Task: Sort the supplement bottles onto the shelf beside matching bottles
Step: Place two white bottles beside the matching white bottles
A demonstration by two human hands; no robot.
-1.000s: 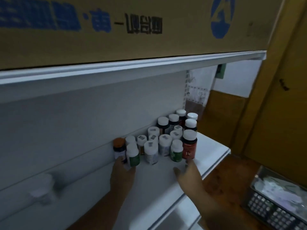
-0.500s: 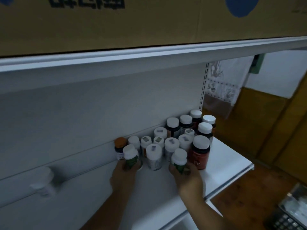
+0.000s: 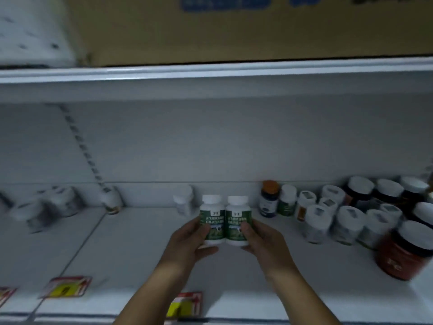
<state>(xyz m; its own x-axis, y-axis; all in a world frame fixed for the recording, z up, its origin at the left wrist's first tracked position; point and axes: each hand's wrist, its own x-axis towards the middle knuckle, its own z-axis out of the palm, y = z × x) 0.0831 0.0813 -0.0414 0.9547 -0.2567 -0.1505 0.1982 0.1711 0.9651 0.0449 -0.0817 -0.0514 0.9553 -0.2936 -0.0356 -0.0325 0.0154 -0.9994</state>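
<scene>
Two matching green-labelled bottles with white caps stand upright side by side over the middle of the white shelf (image 3: 131, 249). My left hand (image 3: 189, 242) grips the left green bottle (image 3: 212, 214). My right hand (image 3: 262, 240) grips the right green bottle (image 3: 238, 215). The two bottles touch each other. Whether their bases rest on the shelf I cannot tell. A third green-labelled bottle (image 3: 287, 204) stands in the cluster at the right, next to an orange-capped dark bottle (image 3: 269, 199).
Several white-capped bottles (image 3: 346, 221) and dark red jars (image 3: 405, 249) crowd the shelf's right end. A small white bottle (image 3: 184, 202) stands at the back wall. Blurred bottles (image 3: 54, 205) sit at the far left. Price tags (image 3: 66, 287) line the front edge. A cardboard box (image 3: 234, 29) sits overhead.
Both hands have lifted a green bottle each out of the cluster and brought them together, leftwards to the shelf's middle. The view has swung left.
</scene>
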